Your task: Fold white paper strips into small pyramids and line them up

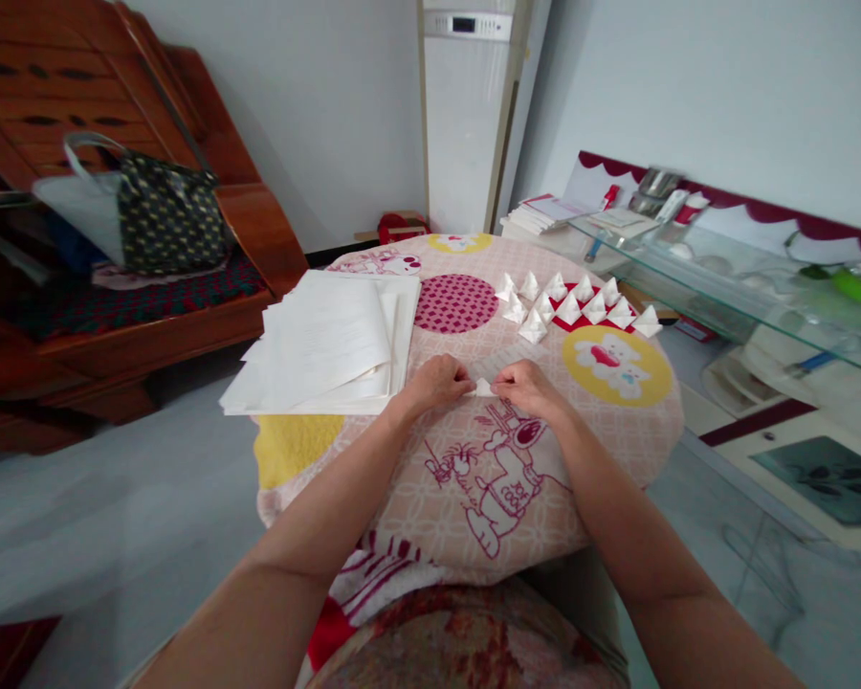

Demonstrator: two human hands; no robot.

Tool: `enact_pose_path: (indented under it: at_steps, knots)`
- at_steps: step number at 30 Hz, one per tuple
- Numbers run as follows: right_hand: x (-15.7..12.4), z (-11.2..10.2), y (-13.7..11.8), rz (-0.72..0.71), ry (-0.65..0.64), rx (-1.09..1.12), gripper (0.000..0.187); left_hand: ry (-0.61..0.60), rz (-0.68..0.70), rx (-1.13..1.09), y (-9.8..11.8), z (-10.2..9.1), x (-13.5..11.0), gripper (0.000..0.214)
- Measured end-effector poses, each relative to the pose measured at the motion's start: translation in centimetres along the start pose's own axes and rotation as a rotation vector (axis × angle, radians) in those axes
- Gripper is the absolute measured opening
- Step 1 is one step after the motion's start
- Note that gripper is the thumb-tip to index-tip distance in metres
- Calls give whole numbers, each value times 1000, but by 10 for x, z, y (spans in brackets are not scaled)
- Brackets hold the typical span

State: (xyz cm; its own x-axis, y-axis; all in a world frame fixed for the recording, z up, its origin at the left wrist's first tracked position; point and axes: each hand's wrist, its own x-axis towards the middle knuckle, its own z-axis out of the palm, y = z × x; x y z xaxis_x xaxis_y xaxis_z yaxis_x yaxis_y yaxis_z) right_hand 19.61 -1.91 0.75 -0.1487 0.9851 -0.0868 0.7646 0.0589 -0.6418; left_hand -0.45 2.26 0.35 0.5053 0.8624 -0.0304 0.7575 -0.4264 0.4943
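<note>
Both hands meet over a small folded piece of white paper near the middle of the round table. My left hand pinches its left side between thumb and fingers. On the right side my right hand pinches it the same way. Just beyond the hands lies a flat strip of paper, partly hidden by them. Several small pointed folded paper pieces stand in rows at the table's far right. A stack of white paper sheets lies to the left of my left hand.
A patterned cloth covers the round table. To the right stands a glass-topped cabinet bearing cups, books and a green bowl. A wooden bench with bags on it is at the left. A tall white air conditioner stands behind.
</note>
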Motion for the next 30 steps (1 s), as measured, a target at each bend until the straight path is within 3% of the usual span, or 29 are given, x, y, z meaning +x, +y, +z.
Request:
enact_pose_path:
  at_steps: [9,15,30]
  knots:
    - [0,-1,-2,11,33,-43,21,42,16,50,-1,1,0,22]
    - [-2,-2,3,-15,7,28,9,-26,90,-46,-8,-3,-1,19]
    - [-2,0,0,-110,-6,-147,15,-14,93,-55,-8,-3,-2,18]
